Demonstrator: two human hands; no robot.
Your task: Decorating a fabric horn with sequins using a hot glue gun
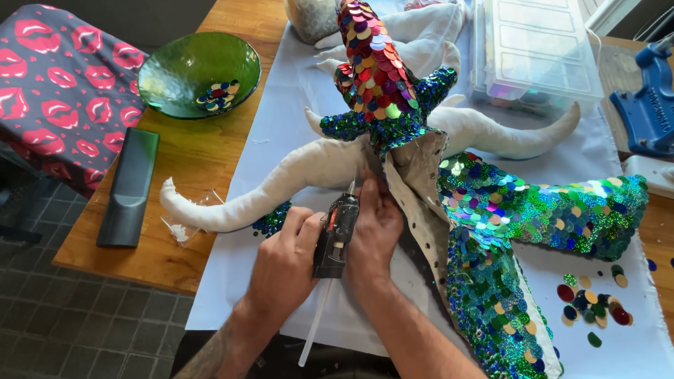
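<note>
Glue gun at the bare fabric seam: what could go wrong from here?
1. The right hand lies flat beside the nozzle of the glue gun held in the left hand; hot glue could burn the fingers.
2. Glue may string onto the finished sequins.
3. The stuffed white arm lies close under the gun; a drip could mark it.

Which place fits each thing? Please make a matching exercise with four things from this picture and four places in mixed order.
Things:
1. green glass bowl
2. hot glue gun
3. loose sequins
4. clear plastic organizer box

Places:
a. top right, on the white cloth
b. bottom right, on the white cloth
c. on the wooden table, upper left
d. between the left hand and the right hand

Pairs: 1-c, 2-d, 3-b, 4-a
</note>
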